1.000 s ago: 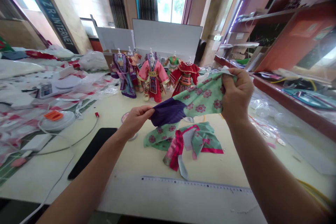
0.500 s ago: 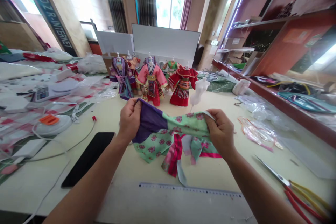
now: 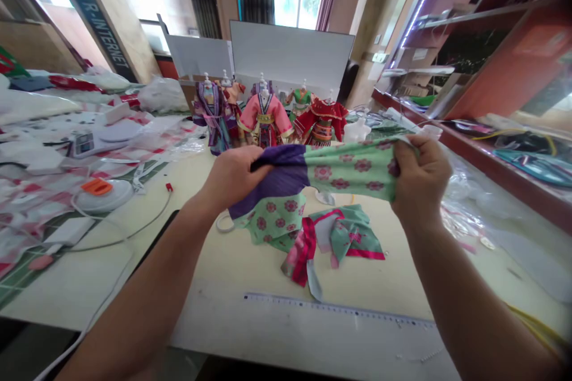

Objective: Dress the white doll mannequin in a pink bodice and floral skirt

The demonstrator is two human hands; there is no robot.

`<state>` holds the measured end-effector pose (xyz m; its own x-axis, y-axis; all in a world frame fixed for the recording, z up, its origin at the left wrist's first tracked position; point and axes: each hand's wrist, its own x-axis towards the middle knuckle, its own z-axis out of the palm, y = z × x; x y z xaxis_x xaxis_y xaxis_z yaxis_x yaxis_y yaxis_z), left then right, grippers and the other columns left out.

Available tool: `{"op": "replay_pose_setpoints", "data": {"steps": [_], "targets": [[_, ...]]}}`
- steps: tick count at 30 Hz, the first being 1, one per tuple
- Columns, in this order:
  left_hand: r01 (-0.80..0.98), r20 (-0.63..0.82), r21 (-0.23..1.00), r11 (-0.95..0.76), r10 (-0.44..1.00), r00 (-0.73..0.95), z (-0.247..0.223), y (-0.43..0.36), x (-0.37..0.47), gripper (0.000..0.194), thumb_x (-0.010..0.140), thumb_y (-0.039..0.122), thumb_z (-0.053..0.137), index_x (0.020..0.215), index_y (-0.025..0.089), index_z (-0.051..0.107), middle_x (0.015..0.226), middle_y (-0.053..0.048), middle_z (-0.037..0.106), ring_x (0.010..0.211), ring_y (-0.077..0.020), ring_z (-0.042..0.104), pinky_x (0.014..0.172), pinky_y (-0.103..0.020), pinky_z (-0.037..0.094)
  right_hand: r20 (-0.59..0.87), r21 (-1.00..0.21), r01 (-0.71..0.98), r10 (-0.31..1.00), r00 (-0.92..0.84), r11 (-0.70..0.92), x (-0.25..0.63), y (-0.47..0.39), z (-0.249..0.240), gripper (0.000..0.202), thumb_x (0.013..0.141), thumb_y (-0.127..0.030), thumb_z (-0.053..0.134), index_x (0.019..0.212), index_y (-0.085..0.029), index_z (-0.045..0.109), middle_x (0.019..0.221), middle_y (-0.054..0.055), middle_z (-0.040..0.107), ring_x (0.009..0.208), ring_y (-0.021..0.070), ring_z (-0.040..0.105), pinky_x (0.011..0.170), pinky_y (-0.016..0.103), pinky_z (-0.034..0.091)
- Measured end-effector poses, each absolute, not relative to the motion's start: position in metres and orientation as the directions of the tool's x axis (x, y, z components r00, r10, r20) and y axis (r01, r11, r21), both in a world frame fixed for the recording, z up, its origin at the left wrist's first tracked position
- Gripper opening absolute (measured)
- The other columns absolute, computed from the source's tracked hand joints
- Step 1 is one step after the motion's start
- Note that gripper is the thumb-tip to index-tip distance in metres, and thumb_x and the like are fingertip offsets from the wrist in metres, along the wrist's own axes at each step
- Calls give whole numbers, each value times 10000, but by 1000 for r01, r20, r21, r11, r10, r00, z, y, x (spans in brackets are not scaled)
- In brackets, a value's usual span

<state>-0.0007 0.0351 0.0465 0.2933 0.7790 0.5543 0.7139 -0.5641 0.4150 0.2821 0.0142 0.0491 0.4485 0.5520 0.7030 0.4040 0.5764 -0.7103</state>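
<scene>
Pinched closed, thumb against curled fingers, the person's left hand (image 3: 239, 175) grips the purple end of a patchwork cloth (image 3: 351, 171). Their right hand (image 3: 422, 181) is closed just as firmly on its far right corner, where a pale edging shows between thumb and fingers. Neither hand has any gap I can see beyond the fabric's thickness. Both forearms slant inward from the near corners, the hands roughly level and well apart, knuckles up. Between them the cloth spans above the table (image 3: 214, 292), purple at left and light green with pink flowers at right; another flowered piece hangs below the purple. Whether that hanging piece touches the table I can't tell. Just nearer lies a crumpled green and pink garment (image 3: 357, 241), and nearer again a ruler (image 3: 330, 308). A white ring (image 3: 224, 222) sits by the left wrist. At the far side stand small dress forms in costume, one in a pink robe (image 3: 264, 113), another in red (image 3: 322, 119).
</scene>
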Motion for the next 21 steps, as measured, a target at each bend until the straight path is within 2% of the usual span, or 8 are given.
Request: {"op": "replay_pose_setpoints", "data": {"steps": [4, 7, 9, 14, 17, 19, 21], "targets": [[569, 661, 585, -578, 746, 78, 63, 36, 1, 149, 777, 290, 607, 840, 179, 684, 755, 12, 652, 710, -164, 587, 650, -255, 436, 762, -636, 432, 432, 482, 639, 281, 14, 59, 26, 811, -220, 592, 787, -230, 595, 659, -46, 484, 587, 119, 487, 535, 248, 375], [354, 694, 694, -627, 714, -96, 68, 39, 5, 140, 777, 313, 635, 814, 183, 672, 714, 30, 629, 688, -139, 577, 628, -231, 448, 760, -636, 418, 432, 485, 648, 281, 12, 58, 27, 813, -227, 595, 786, -231, 598, 676, -42, 499, 598, 121, 503, 540, 251, 386], [227, 715, 698, -679, 677, -173, 72, 44, 8, 110, 768, 285, 659, 798, 178, 658, 695, 42, 613, 681, -118, 566, 642, -219, 455, 753, -646, 399, 454, 477, 651, 279, 11, 54, 19, 808, -231, 601, 790, -224, 599, 689, -39, 519, 603, 119, 510, 545, 250, 393], [2, 719, 662, -750, 634, -285, 89, 65, 16, 25, 780, 117, 633, 800, 122, 618, 718, 26, 621, 769, -117, 584, 802, -265, 469, 674, -738, 317, 633, 380, 595, 270, 10, 43, 107, 776, -294, 629, 834, -211, 595, 665, -37, 561, 558, 117, 523, 496, 240, 411], [-163, 617, 712, -683, 719, -320, 99, 80, 20, 113, 789, 11, 540, 777, 120, 569, 675, 26, 618, 813, -126, 609, 860, -300, 464, 559, -820, 242, 817, 142, 519, 264, 8, 35, 158, 753, -293, 631, 864, -190, 586, 664, -26, 601, 552, 128, 554, 495, 255, 442], [-210, 570, 733, -648, 752, -331, 103, 89, 22, 168, 789, -22, 493, 770, 140, 535, 680, 37, 623, 834, -121, 615, 862, -293, 465, 484, -846, 265, 875, 20, 462, 264, 6, 28, 172, 767, -278, 603, 900, -172, 575, 663, -17, 615, 549, 128, 563, 523, 272, 460], [-188, 564, 740, -646, 748, -349, 104, 97, 23, 185, 799, -26, 469, 786, 152, 518, 729, 42, 637, 873, -118, 612, 855, -274, 461, 434, -843, 353, 901, -1, 406, 268, 3, 20, 190, 795, -274, 568, 948, -161, 562, 694, -2, 631, 571, 128, 572, 559, 282, 464]]}}
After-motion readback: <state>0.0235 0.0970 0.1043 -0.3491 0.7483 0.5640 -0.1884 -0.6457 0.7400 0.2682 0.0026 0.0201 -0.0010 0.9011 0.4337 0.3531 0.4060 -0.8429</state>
